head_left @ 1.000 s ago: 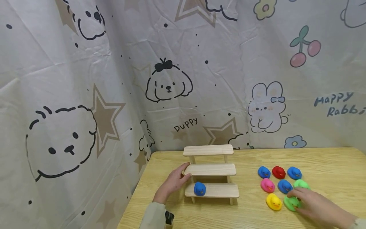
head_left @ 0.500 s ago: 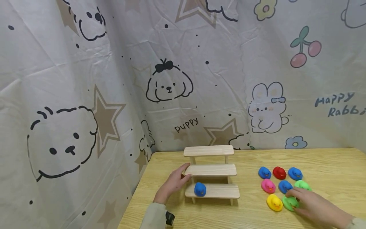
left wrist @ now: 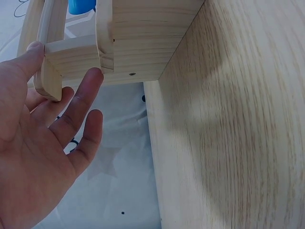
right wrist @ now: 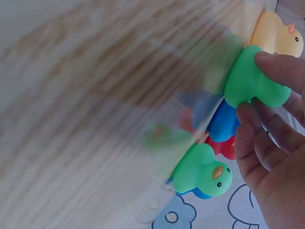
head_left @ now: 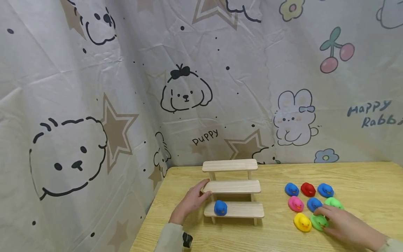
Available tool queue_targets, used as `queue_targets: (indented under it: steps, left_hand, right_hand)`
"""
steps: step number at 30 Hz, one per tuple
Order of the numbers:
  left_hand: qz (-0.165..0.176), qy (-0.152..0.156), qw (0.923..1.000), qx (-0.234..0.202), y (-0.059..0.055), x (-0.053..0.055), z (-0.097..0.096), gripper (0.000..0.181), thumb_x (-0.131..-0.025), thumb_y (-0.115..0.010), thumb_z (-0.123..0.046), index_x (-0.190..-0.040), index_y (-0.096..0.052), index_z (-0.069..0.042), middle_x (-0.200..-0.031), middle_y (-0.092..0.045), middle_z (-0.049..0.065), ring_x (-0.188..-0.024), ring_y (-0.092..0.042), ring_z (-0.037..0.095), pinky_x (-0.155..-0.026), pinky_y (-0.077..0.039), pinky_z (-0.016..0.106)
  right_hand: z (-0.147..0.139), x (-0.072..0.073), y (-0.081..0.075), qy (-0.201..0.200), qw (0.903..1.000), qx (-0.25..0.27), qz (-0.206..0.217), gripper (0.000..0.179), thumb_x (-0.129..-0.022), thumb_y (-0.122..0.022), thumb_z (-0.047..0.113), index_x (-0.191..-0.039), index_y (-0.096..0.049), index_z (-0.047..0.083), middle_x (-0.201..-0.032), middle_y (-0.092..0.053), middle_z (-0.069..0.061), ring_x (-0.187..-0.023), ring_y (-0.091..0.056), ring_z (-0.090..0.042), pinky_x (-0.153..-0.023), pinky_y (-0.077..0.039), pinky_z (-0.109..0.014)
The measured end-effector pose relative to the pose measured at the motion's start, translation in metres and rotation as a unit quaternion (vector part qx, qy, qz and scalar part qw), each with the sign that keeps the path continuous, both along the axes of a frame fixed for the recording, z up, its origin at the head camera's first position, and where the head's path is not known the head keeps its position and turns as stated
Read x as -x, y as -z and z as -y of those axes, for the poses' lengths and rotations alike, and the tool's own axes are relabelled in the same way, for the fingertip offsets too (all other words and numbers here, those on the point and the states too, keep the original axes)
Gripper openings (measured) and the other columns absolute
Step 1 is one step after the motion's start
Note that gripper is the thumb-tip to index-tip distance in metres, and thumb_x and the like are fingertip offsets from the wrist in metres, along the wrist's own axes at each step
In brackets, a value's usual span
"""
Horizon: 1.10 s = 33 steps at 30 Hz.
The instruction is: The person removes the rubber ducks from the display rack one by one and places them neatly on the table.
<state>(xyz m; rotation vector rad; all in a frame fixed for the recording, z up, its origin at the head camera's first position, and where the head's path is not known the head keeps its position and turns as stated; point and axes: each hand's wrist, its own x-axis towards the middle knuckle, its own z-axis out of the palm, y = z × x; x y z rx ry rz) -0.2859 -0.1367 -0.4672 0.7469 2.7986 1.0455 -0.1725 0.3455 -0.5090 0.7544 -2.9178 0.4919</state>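
Observation:
My left hand (head_left: 190, 203) grips the left end of the middle board of a three-step wooden display shelf (head_left: 231, 186). In the left wrist view, the thumb lies on the board's edge (left wrist: 50, 88) and fingers reach around it. A blue toy duck (head_left: 220, 208) sits on the lowest step, toward its left. Over on the right, my right hand (head_left: 349, 224) pinches a green toy duck (right wrist: 245, 78) between thumb and fingertips, low by the tabletop. That duck stands close beside a yellow duck (head_left: 302, 222); the hand partly covers its right side in the head view.
Behind the held duck are a pink duck (head_left: 296, 203), a blue duck (head_left: 314, 204) and a lighter green duck (head_left: 334, 203). Farther back, a red duck (head_left: 308, 189) sits between two blue ones. A printed curtain (head_left: 220, 87) hangs behind the wooden table (head_left: 277, 238).
My right hand and the green duck have shifted slightly left, closer to the yellow duck. The left hand and the shelf have stayed put.

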Motion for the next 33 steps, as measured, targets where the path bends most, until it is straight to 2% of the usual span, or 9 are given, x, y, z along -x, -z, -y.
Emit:
queue_targets:
  steps: [7, 13, 22, 28, 33]
  left_hand:
    - [-0.015, 0.011, 0.9998, 0.0, -0.0007, -0.0008, 0.0007, 0.055, -0.099, -0.05, -0.035, -0.145, -0.036, -0.008, -0.137, -0.048, 0.014, -0.091, -0.062, 0.019, -0.078, -0.051, 0.034]
    - [0.002, 0.004, 1.0, -0.004, -0.002, -0.0033, 0.0001, 0.055, -0.099, -0.05, -0.034, -0.146, -0.035, -0.01, -0.138, -0.047, 0.013, -0.091, -0.061, 0.017, -0.078, -0.05, 0.033]
    - [-0.002, 0.009, 0.9999, -0.005, -0.0024, -0.0026, 0.0001, 0.056, -0.099, -0.05, -0.035, -0.146, -0.035, -0.009, -0.137, -0.048, 0.014, -0.088, -0.062, 0.015, -0.075, -0.051, 0.032]
    - [0.007, -0.003, 1.0, -0.003, -0.0027, -0.001, -0.0004, 0.056, -0.099, -0.049, -0.036, -0.147, -0.035, -0.011, -0.138, -0.048, 0.012, -0.091, -0.061, 0.016, -0.08, -0.05, 0.034]
    - [0.004, -0.004, 1.0, -0.001, -0.0016, -0.0002, -0.0002, 0.056, -0.099, -0.049, -0.037, -0.146, -0.035, -0.011, -0.138, -0.047, 0.012, -0.095, -0.06, 0.017, -0.082, -0.05, 0.036]
  right_hand:
    - [0.0006, -0.0011, 0.0008, -0.004, 0.9999, 0.003, -0.014, 0.034, -0.072, -0.081, 0.021, -0.102, -0.066, 0.017, -0.101, -0.058, 0.01, -0.084, -0.053, -0.001, -0.071, -0.053, -0.029]
    - [-0.0004, -0.0016, 0.0007, -0.007, 0.9999, 0.004, -0.015, 0.034, -0.072, -0.08, 0.021, -0.103, -0.065, 0.017, -0.102, -0.059, 0.01, -0.084, -0.053, -0.001, -0.072, -0.053, -0.029]
    - [-0.0028, 0.0002, 0.0005, -0.004, 1.0, 0.002, 0.006, 0.036, -0.073, -0.081, 0.022, -0.105, -0.066, 0.017, -0.104, -0.06, 0.008, -0.089, -0.056, -0.005, -0.074, -0.053, -0.031]
    - [-0.0028, 0.0014, 0.0, -0.015, 0.9998, -0.001, -0.016, 0.035, -0.072, -0.081, 0.019, -0.104, -0.066, 0.018, -0.103, -0.06, 0.009, -0.088, -0.056, -0.005, -0.073, -0.053, -0.031]
    - [-0.0025, 0.002, -0.0011, -0.018, 0.9997, -0.002, -0.013, 0.036, -0.072, -0.081, 0.019, -0.104, -0.066, 0.017, -0.103, -0.06, 0.009, -0.086, -0.055, -0.003, -0.073, -0.053, -0.03]
